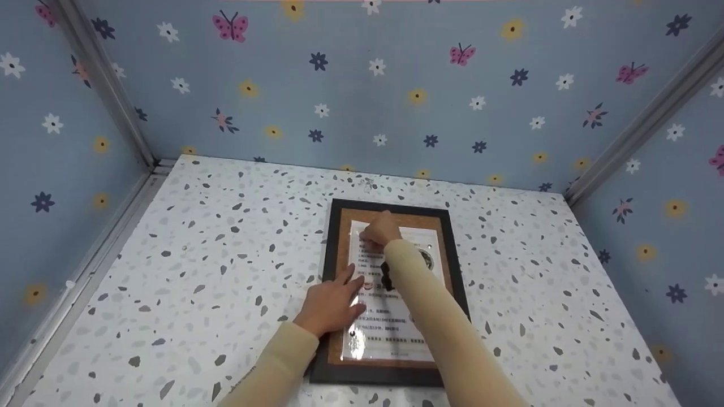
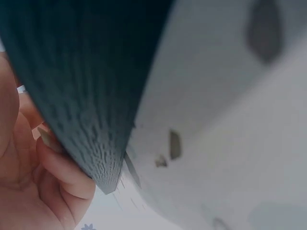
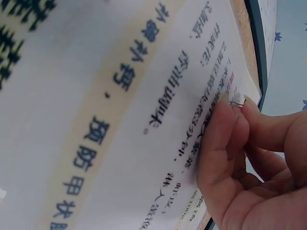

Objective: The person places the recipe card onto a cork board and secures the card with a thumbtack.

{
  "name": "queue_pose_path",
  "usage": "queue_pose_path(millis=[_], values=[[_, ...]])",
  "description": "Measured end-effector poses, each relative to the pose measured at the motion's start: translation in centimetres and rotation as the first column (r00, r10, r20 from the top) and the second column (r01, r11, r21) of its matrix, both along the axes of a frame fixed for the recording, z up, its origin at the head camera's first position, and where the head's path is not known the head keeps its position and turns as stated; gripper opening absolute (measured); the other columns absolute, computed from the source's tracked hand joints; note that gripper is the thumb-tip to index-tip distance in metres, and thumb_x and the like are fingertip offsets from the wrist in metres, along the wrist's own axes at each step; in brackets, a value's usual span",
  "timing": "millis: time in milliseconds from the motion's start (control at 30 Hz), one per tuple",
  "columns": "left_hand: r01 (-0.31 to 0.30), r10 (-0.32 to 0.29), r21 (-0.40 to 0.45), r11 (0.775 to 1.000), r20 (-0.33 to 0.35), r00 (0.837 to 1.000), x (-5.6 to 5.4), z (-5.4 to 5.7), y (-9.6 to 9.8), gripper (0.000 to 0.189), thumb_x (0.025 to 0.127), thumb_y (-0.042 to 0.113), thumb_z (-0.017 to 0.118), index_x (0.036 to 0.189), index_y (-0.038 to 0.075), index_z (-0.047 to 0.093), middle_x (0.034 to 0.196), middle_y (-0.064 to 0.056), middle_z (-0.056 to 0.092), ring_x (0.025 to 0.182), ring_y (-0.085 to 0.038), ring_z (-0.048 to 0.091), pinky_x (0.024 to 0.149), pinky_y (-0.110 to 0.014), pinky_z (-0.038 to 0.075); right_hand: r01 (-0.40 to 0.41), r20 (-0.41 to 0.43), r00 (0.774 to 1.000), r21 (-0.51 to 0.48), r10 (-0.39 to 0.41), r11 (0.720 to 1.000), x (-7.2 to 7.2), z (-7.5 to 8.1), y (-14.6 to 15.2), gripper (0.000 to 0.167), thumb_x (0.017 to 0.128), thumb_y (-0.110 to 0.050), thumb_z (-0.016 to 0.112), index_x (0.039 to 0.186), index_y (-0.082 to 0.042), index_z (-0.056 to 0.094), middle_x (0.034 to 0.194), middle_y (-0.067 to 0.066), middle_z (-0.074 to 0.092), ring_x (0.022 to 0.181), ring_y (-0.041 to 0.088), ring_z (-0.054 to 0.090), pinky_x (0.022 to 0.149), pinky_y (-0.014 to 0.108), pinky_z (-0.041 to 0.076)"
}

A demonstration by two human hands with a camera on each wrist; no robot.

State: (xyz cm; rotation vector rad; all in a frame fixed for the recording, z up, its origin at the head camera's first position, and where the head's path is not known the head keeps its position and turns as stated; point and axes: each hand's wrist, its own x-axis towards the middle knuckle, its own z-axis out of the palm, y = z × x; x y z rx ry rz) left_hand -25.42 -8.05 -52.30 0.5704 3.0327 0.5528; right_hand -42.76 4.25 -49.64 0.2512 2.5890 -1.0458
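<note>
A laminated printed sheet [image 1: 390, 339] lies on a cork board [image 1: 335, 345] with a dark frame [image 1: 373, 374]. Near the sheet's upper left corner, my right hand [image 1: 382, 230] pinches a small thin metal pin [image 3: 236, 103] between thumb and fingertips. The fingertips hide the rest of the pin, and whether its point has entered the cork cannot be told. My left hand [image 1: 331, 305] rests across the frame's left side with fingers spread, the fingertips on the sheet. In the left wrist view its fingers [image 2: 64, 167] lie beside the frame's dark edge.
Beneath the board is a white speckled surface [image 1: 226, 271]. Blue panels [image 1: 367, 113] with flowers and butterflies rise behind it and on both sides, joined by grey metal strips [image 1: 107, 79]. Dark dots mark the sheet's upper right and lower left corners.
</note>
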Motion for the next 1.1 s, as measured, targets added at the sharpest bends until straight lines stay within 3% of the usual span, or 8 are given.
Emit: queue_pose_path(millis=[267,500,633,833,933,1100], values=[[-0.015,0.015,0.016,1.000,0.023,1.000,-0.1,-0.3,0.4,0.058,0.092,0.043,0.065,0.141,0.013,0.057,0.153,-0.015,0.041,0.089,-0.039,0.066,0.065,-0.050,0.054,-0.033,-0.036,0.999,0.017,0.033,0.999,0.3,0.1,-0.1,0.011,0.081,-0.004,0.078,0.088,0.003,0.072,0.067,0.006,0.061,0.054,0.014,0.056,0.047,0.026,0.046],[-0.009,0.009,0.011,1.000,0.015,1.000,-0.1,-0.2,0.2,0.058,0.093,0.044,0.065,0.141,0.012,0.057,0.153,-0.016,0.041,0.084,-0.038,0.066,0.062,-0.049,0.053,-0.015,-0.048,0.999,0.011,0.015,1.000,0.7,0.4,-0.2,0.034,0.083,-0.005,0.078,0.112,0.008,0.065,0.078,0.009,0.063,0.059,0.016,0.058,0.051,0.027,0.047],[-0.002,0.002,0.009,1.000,0.001,1.000,-0.2,-0.2,0.3,0.057,0.093,0.043,0.065,0.140,0.012,0.058,0.152,-0.017,0.042,0.080,-0.037,0.065,0.061,-0.048,0.053,-0.019,-0.044,0.999,0.033,0.020,0.999,0.4,0.3,-0.2,0.030,0.084,-0.006,0.078,0.109,0.007,0.068,0.076,0.009,0.063,0.057,0.015,0.057,0.049,0.026,0.047],[0.006,-0.006,-0.003,1.000,-0.024,1.000,-0.1,-0.2,0.3,0.056,0.093,0.042,0.064,0.140,0.012,0.057,0.151,-0.017,0.043,0.083,-0.039,0.066,0.060,-0.049,0.053,-0.027,-0.071,0.997,0.051,0.031,0.998,0.4,0.0,-0.4,0.018,0.084,-0.003,0.072,0.101,0.005,0.069,0.060,0.003,0.055,0.049,0.014,0.051,0.044,0.026,0.041],[0.003,-0.003,-0.017,1.000,-0.028,1.000,-0.1,-0.2,0.2,0.056,0.093,0.042,0.065,0.140,0.013,0.057,0.151,-0.016,0.043,0.085,-0.040,0.066,0.058,-0.049,0.053,-0.024,-0.107,0.994,0.039,0.028,0.999,0.6,-0.4,-0.3,0.023,0.083,-0.003,0.071,0.105,0.003,0.068,0.056,0.001,0.053,0.049,0.014,0.050,0.045,0.027,0.040],[0.001,-0.002,-0.016,1.000,-0.032,0.999,-0.1,-0.2,0.0,0.057,0.092,0.043,0.065,0.140,0.013,0.058,0.151,-0.016,0.044,0.081,-0.039,0.065,0.057,-0.048,0.052,0.038,-0.183,0.982,-0.005,-0.039,0.999,0.9,-1.0,0.0,0.039,0.078,-0.010,0.084,0.111,0.003,0.068,0.060,0.001,0.061,0.052,0.013,0.057,0.053,0.028,0.048]])
